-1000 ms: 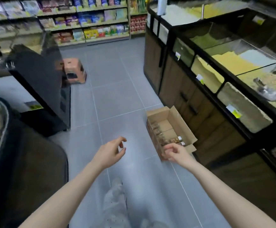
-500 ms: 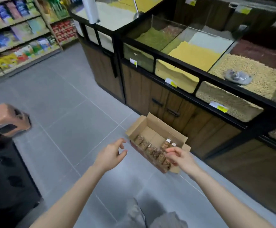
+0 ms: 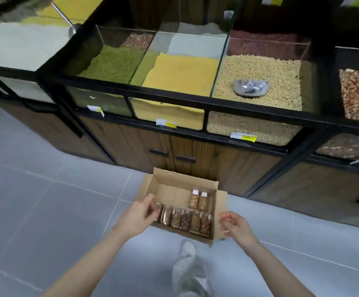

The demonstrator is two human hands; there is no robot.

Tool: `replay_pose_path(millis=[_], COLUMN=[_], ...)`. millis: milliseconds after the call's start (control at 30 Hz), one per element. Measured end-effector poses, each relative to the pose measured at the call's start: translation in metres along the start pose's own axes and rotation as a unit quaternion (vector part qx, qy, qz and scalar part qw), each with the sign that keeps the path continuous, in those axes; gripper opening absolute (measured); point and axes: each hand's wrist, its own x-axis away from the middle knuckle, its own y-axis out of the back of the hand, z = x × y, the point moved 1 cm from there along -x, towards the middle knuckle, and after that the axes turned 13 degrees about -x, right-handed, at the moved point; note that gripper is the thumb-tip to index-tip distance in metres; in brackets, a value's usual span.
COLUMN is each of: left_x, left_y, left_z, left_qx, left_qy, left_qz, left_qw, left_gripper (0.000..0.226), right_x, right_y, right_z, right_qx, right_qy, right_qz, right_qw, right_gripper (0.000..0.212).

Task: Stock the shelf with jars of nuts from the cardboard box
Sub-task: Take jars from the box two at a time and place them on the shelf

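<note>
An open cardboard box [image 3: 170,189] lies on the grey floor against the wooden counter. Inside, several clear jars of nuts [image 3: 185,219] lie in a row along the near side. Two more jars with white caps [image 3: 199,200] lie behind them at the right. My left hand [image 3: 139,215] hovers over the box's left end, fingers loosely curved just beside the leftmost jar, holding nothing. My right hand [image 3: 233,225] hangs over the box's right flap, fingers loosely curled and empty.
A black-framed counter [image 3: 174,97] of glass bins with green, yellow and beige grains stands behind the box, a metal scoop [image 3: 250,86] in the beige bin. Wooden cabinet doors [image 3: 170,155] sit below. My grey shoe [image 3: 188,269] shows between my arms.
The view has swung right to face the counter and box head-on. My left hand has reached to the box's left end; my right hand has drawn off the jars to the right flap.
</note>
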Motion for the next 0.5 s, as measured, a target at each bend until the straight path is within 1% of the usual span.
replay_pose_path(millis=[100,200,300,333,433,500], left_x=[-0.047,-0.087,-0.122,-0.132,-0.165,-0.189], left_y=[0.000,-0.013,-0.042,-0.055,-0.102,-0.142], left_z=[0.015,0.041,0.066,0.074,0.100,0.118], left_qx=[-0.012,-0.024,-0.034,-0.034,-0.035,-0.045], left_qy=[-0.009,-0.001,-0.010,-0.013,-0.033,-0.042], left_qz=[0.007,0.016,0.029,0.036,0.066,0.090], left_qw=[1.000,1.000,0.999,0.999,0.997,0.994], left_gripper=[0.028,0.045,0.055,0.055,0.045,0.049], right_x=[-0.041,-0.083,-0.133,-0.149,-0.199,-0.236], right_y=[-0.002,-0.012,-0.024,-0.030,-0.053,-0.064], right_z=[-0.011,-0.023,-0.049,-0.063,-0.114,-0.151], right_qx=[-0.018,0.002,0.038,0.061,0.138,0.168], right_qy=[-0.030,-0.049,-0.033,-0.034,-0.047,-0.053], right_qz=[-0.030,-0.041,-0.063,-0.064,-0.033,-0.032], right_qw=[0.999,0.998,0.997,0.996,0.989,0.984], right_gripper=[0.011,0.012,0.007,0.008,0.019,0.024])
